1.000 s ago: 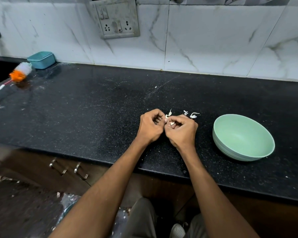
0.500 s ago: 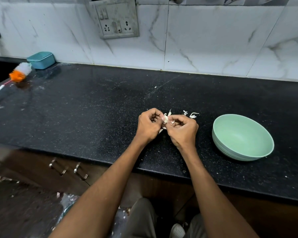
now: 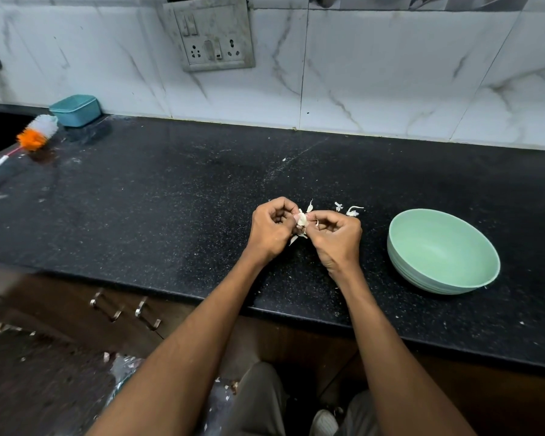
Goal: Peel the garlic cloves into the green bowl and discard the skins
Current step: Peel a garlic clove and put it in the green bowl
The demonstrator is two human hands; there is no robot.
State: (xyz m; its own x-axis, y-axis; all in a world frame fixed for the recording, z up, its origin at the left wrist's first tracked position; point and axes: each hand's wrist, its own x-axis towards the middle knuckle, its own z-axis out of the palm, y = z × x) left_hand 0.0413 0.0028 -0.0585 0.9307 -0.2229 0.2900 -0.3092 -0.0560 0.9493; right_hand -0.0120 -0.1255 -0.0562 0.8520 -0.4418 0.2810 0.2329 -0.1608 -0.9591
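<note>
Black speckled kitchen counter (image 3: 139, 196). Left hand (image 3: 272, 229) and right hand (image 3: 335, 237) both pinch one garlic clove (image 3: 301, 219) between them; its skin now flares looser than a moment ago. Green bowl (image 3: 434, 280) sits empty nearby.

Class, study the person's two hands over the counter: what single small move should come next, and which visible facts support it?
Probably keep pulling the loosened skin away. The left hand and right hand both pinch one garlic clove with papery skin hanging from it, so it is not yet bare. The green bowl to the right shows nothing inside, and skin scraps lie on the black counter.
</note>
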